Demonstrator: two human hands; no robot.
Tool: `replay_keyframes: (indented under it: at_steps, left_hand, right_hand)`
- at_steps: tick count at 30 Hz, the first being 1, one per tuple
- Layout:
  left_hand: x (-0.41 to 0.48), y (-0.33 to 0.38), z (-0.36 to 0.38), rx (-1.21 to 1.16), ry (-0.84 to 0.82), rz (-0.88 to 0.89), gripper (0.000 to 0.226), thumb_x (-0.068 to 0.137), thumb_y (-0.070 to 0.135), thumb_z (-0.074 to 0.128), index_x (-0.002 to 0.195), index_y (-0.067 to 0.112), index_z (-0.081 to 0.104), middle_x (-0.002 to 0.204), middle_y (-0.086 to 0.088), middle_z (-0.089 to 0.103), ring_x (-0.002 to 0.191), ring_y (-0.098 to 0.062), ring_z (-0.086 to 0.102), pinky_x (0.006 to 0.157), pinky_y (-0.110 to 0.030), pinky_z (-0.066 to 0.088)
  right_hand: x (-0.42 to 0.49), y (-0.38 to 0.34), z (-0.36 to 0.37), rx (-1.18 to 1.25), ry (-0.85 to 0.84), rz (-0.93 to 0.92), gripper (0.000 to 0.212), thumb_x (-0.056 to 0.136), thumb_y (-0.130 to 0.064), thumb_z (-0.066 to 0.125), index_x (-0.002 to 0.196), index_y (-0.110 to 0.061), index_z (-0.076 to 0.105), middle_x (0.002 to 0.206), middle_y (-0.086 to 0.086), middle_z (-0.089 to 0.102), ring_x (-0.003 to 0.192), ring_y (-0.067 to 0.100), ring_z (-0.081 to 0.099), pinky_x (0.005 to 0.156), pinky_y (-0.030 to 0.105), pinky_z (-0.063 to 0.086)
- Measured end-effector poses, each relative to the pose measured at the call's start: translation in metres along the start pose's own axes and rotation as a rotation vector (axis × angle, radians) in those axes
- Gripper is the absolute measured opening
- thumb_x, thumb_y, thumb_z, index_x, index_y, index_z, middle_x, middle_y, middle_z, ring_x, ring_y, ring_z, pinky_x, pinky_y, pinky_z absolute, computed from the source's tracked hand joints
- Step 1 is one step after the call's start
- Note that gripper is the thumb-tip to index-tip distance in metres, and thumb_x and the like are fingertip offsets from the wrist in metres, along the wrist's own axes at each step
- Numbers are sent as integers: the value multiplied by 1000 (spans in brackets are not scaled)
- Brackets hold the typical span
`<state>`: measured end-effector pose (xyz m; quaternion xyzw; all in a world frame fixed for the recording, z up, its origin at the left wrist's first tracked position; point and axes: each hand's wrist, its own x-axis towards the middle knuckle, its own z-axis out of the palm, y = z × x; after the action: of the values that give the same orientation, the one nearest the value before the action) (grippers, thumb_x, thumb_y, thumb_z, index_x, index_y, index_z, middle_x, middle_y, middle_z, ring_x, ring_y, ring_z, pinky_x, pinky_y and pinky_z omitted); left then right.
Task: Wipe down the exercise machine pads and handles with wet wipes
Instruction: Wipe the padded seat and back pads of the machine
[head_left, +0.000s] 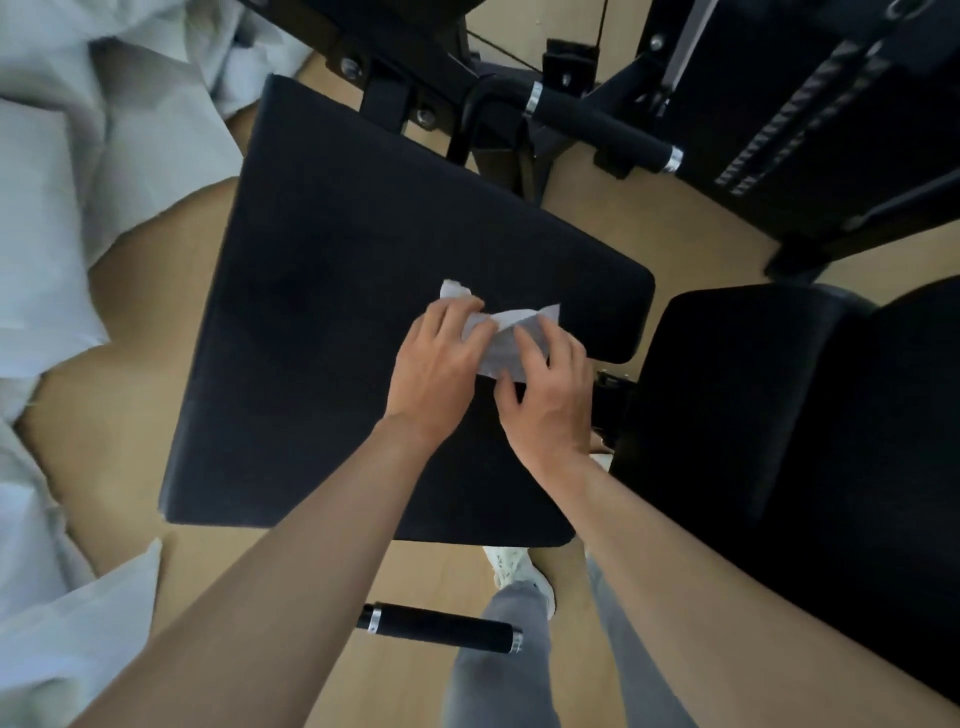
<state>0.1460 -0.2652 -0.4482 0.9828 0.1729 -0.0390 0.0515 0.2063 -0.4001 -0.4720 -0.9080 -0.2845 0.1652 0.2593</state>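
Observation:
A large black seat pad (332, 322) fills the middle of the head view. A crumpled white wet wipe (506, 332) lies on its right part. My left hand (439, 369) holds the wipe's left end, fingers curled over it. My right hand (550, 400) holds the right end, thumb under and fingers on top. A second black pad (779, 415) stands to the right. One black foam handle (602, 127) with chrome end caps sticks out behind the seat pad. Another handle (441, 626) lies below the pad's near edge.
White sheeting (67, 208) covers the floor at the left. A black machine frame and weight stack (789, 119) stand at the back right. The wooden floor (649, 218) shows between them. My grey trouser legs and a white shoe (519, 571) are below the pad.

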Motion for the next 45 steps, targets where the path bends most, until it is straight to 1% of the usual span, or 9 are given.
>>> replay_keyframes:
  at_steps: [5,13,18,21,25,28,33,41,45]
  left_hand:
    - [-10,-19,-5,39,36,-30,30,85,6,76,114,11,70,126,-13,64,113,-29,61,98,-40,51]
    - [-34,-89,-39,49,263,-278,17,98,19,62,113,16,70,131,-2,66,119,-23,63,114,-41,40]
    - [-53,-112,-47,15,334,-477,10,96,20,64,96,18,74,132,-1,66,131,-25,58,110,-42,41]
    - [-67,-109,-52,22,343,-629,14,93,21,63,97,19,76,129,0,66,121,-26,58,103,-43,44]
    - [-63,-87,-54,-57,453,-386,13,92,11,66,100,13,76,115,-7,67,107,-26,57,84,-44,53]
    - [-37,-79,-51,-92,337,-186,25,93,9,68,116,12,73,130,-10,63,117,-27,57,93,-40,52]
    - [-11,-89,-38,-51,44,-240,46,97,20,63,143,20,58,158,-9,44,144,-29,41,109,-50,45]
    - [-14,-105,-38,-20,104,-505,50,103,34,54,151,23,47,168,-8,26,155,-27,23,120,-47,33]
    - [-2,-109,-45,-15,73,-578,55,105,31,49,157,24,36,170,-10,17,158,-27,13,124,-49,25]
  right_hand:
    - [11,-9,13,153,-26,-158,41,89,-9,70,129,-7,63,135,12,56,125,27,50,95,42,55]
    - [53,-67,32,101,-17,-348,49,87,-12,72,135,-8,60,137,17,55,131,34,49,103,47,50]
    - [64,-84,32,48,-41,-290,57,91,-21,70,145,-14,51,150,13,45,141,31,38,109,44,45]
    - [58,-81,30,29,-55,-242,61,91,-27,69,147,-16,47,155,12,38,138,31,38,106,44,45]
    - [48,-74,27,81,-16,-223,57,87,-25,71,140,-13,55,146,12,47,125,31,47,99,46,50]
    - [46,-68,27,167,74,-252,44,91,-16,66,134,-8,61,137,13,55,118,29,51,92,43,54]
    - [61,-67,35,116,63,-297,46,94,-13,64,139,-8,57,150,13,49,132,30,46,103,43,50]
    - [110,-102,25,-66,-143,-394,62,95,-35,58,152,-20,41,166,13,22,143,32,31,109,45,36]
    - [119,-109,22,-94,-191,-495,66,98,-33,56,157,-18,31,169,9,12,150,30,21,115,46,31]
